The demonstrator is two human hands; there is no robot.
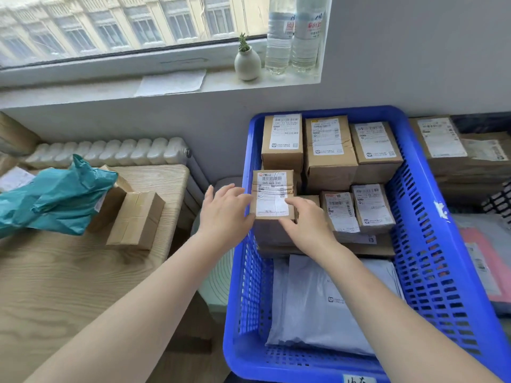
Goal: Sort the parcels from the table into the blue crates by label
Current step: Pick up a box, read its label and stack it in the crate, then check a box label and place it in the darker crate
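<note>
Where the wooden table (69, 277) fills the left of the view, one teal mailer bag (52, 199) lies crumpled at its far left edge; beside it rest two cardboard boxes, one partly under the bag (110, 201) and one plain taped box (137, 219) just to its right; one white radiator (110, 152) stands behind the table against the wall. On the sill above lie one sheet of paper (171, 82), one small vase (247, 63) with a green sprig, and two water bottles (293, 34) side by side. At centre, the left hand (225, 214), fingers spread and nearly straight, lies against the left side of one labelled parcel (273, 194); the right hand (307, 222) meets the same parcel at its lower right corner, thumb on the label, the other fingers hidden beneath, so whether it pinches cannot be told. The parcel sits at the left wall of one blue crate (431, 244), atop other boxes, label upward. Inside the crate, besides this parcel, five labelled cardboard boxes are countable: three in the far row, two in the nearer row; further boxes below are partly hidden; two grey poly mailers (318, 305) lie flat in the near half. To the right of the crate stand stacked brown boxes (453, 156) and one pink mailer (486, 261).
</note>
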